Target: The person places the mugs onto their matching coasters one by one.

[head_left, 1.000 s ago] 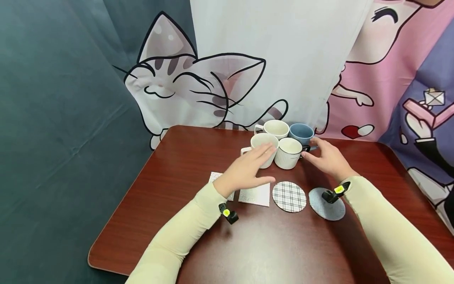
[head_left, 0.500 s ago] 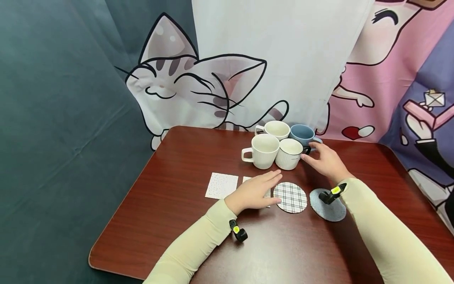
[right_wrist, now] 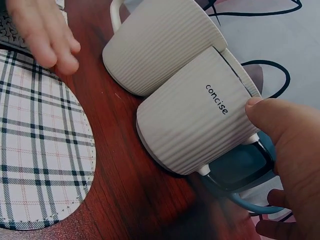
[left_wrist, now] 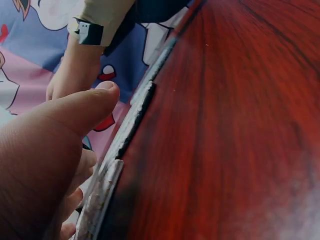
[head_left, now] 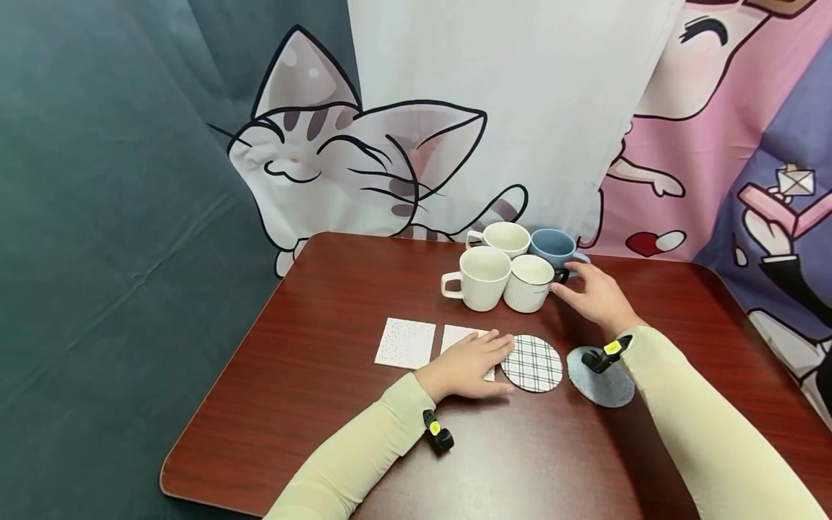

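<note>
White ribbed mug with black rim and black handle (head_left: 529,282), lettered "concise": stands right of centre in the head view, front right of a cluster of four on the dark red table (head_left: 325,303). Its handle points toward the right of the frame, straight at the right hand (head_left: 594,295).

Right hand: thumb tip (right_wrist: 260,107) touches the mug wall near the rim; the other fingers curl beside the black handle (right_wrist: 240,172). Whether they close round it, the pictures do not settle. This hand is the nearer one to the mug; the mug lies just to the frame's left of its fingers.

Left hand (head_left: 469,363): lies flat, fingers straight, on a white speckled square coaster (head_left: 463,339), fingertips reaching the edge of the plaid round coaster (head_left: 531,363). Holds nothing.

Neighbours: plain ribbed white mug (head_left: 479,276) touching on the left, a second white mug (head_left: 503,237) and a blue mug (head_left: 555,247) behind. Plaid coaster lies directly below the lettered mug in the frame, a grey round coaster (head_left: 601,383) to its right, another white square coaster (head_left: 406,342) at far left of the row.
</note>
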`<act>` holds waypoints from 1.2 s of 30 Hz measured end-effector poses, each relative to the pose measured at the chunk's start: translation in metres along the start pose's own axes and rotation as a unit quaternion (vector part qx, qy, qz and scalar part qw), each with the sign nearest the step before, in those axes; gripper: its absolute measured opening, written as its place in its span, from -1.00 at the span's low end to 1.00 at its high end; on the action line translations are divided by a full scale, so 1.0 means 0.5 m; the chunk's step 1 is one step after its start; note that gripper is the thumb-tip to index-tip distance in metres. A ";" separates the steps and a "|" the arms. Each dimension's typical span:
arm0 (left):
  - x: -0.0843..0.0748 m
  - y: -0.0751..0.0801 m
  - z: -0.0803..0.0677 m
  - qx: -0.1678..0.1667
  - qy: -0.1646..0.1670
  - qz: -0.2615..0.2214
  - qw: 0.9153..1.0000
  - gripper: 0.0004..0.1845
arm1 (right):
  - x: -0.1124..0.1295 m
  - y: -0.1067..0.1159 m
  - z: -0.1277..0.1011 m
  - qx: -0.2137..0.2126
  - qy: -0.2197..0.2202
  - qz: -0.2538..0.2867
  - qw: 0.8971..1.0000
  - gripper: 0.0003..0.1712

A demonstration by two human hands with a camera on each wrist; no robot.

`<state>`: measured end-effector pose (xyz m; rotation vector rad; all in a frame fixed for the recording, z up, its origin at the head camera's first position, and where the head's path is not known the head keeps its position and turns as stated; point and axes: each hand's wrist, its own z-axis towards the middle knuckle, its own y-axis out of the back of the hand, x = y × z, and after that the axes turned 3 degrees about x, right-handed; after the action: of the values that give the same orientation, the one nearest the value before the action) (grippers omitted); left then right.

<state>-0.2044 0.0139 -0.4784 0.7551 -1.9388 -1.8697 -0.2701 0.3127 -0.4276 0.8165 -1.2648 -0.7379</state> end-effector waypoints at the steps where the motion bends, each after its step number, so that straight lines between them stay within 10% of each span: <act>1: 0.000 -0.002 -0.001 0.005 0.000 0.001 1.000 -0.11 | 0.000 -0.001 0.000 -0.002 0.004 -0.001 1.000 -0.14; 36: -0.001 -0.020 -0.008 0.022 -0.002 0.013 1.000 -0.05 | -0.002 -0.006 -0.029 -0.024 0.058 -0.079 0.995 -0.39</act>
<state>-0.2004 0.0111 -0.4877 0.7364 -1.9873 -1.8203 -0.2560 0.3134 -0.4322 0.9134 -1.0835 -0.8320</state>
